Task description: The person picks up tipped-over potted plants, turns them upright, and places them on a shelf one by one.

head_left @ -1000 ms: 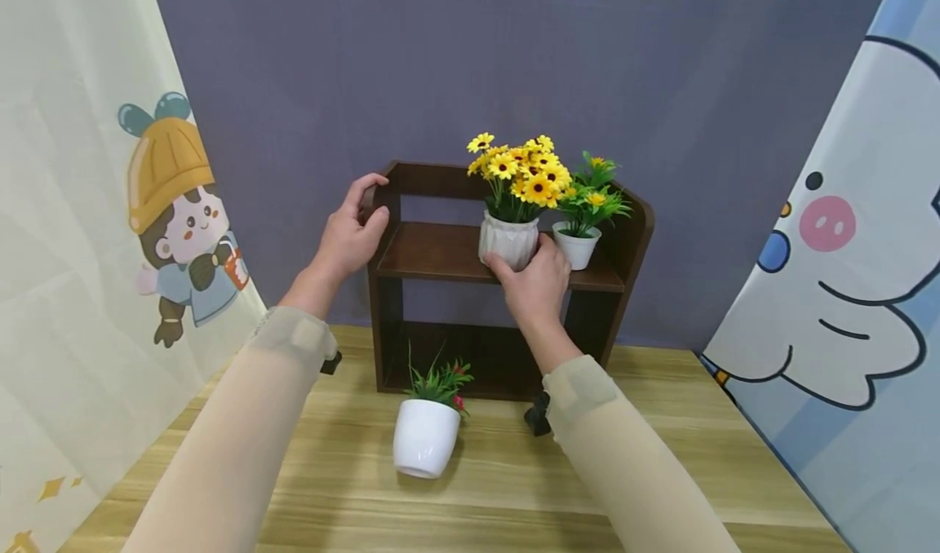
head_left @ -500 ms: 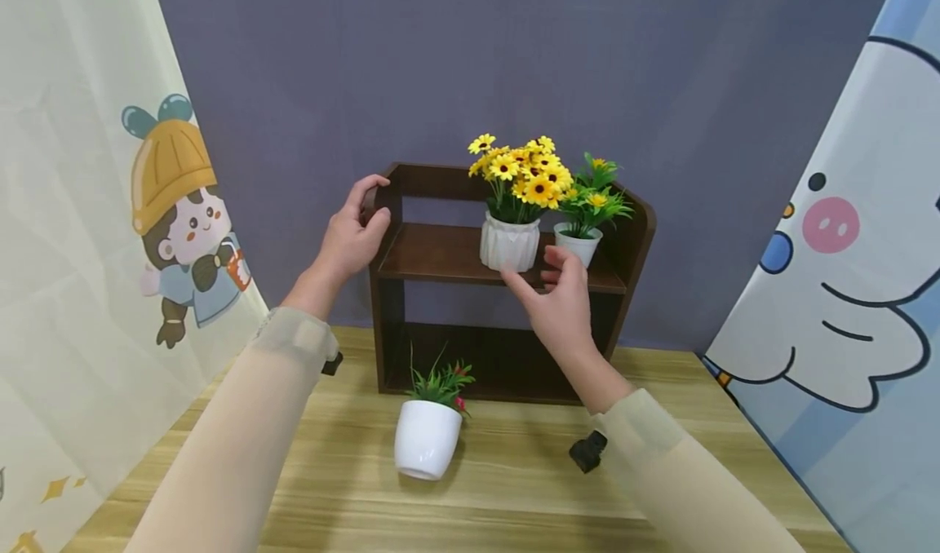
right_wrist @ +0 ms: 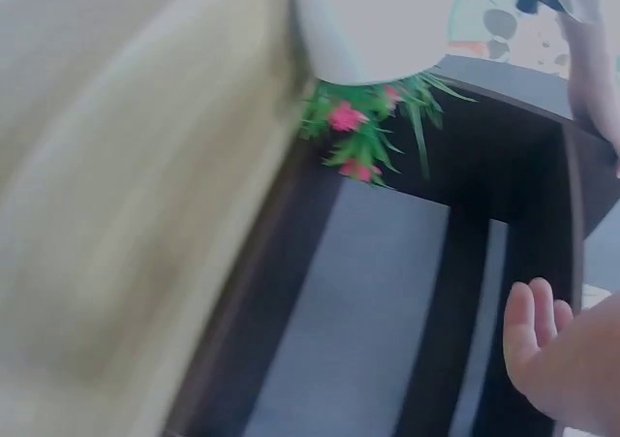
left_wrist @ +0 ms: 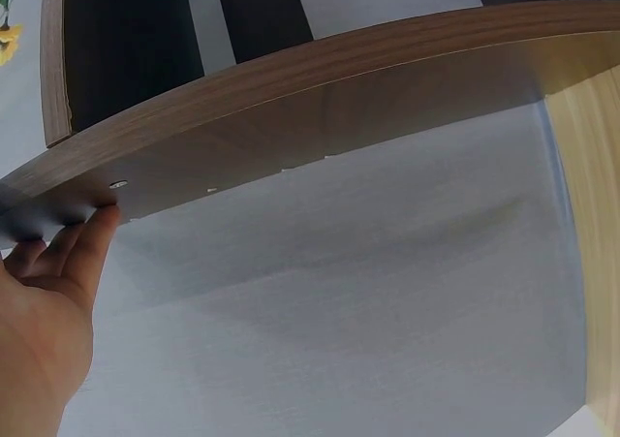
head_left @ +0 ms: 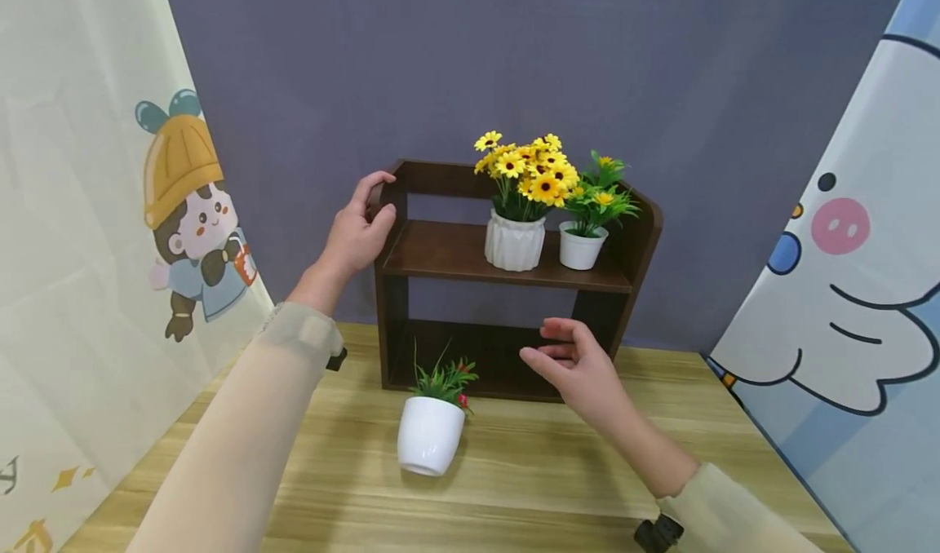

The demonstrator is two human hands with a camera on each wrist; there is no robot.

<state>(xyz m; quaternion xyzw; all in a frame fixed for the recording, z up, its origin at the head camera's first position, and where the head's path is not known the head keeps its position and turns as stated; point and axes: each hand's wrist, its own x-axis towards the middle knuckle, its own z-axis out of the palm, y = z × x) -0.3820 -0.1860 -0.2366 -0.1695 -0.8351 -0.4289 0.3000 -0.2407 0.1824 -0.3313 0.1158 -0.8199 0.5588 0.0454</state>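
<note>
On shelf [head_left: 470, 253] side, left hand [head_left: 357, 236].

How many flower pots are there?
3: the ribbed pot and small white pot stand on the shelf; a third white pot sits on the table.

Dark brown shelf [head_left: 470, 253], yellow flowers [head_left: 527, 168], white ribbed pot [head_left: 514, 243].
</note>
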